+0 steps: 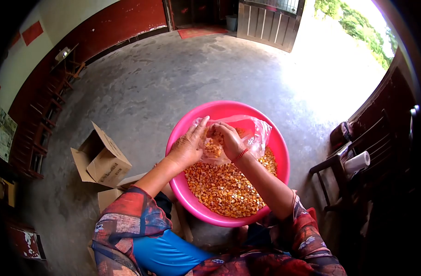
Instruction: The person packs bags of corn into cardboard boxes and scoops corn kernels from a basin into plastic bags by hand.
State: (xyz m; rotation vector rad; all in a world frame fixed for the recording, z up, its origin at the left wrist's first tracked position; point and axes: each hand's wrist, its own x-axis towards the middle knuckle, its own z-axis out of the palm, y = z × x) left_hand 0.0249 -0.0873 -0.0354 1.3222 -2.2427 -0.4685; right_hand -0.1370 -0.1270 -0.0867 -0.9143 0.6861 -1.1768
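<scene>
A pink basin point(284, 161) in front of me holds a thick layer of loose corn kernels point(229, 188). A clear plastic bag point(261, 133) lies inside it toward the far side, with some kernels showing in the bag. My left hand point(189, 145) grips the bag's left edge, its fingers pointing away from me. Beside it, my right hand point(229, 140) is curled over the bag's opening, and kernels show at its bent fingers. A red band circles the right wrist. The fingertips of both hands are partly hidden.
An open cardboard box point(110, 163) stands on the concrete floor point(141, 87) to the left. To the right is a dark wooden chair point(339, 170) with a white roll point(357, 162) on it. Benches line the left wall. A door point(268, 23) stands open at the back.
</scene>
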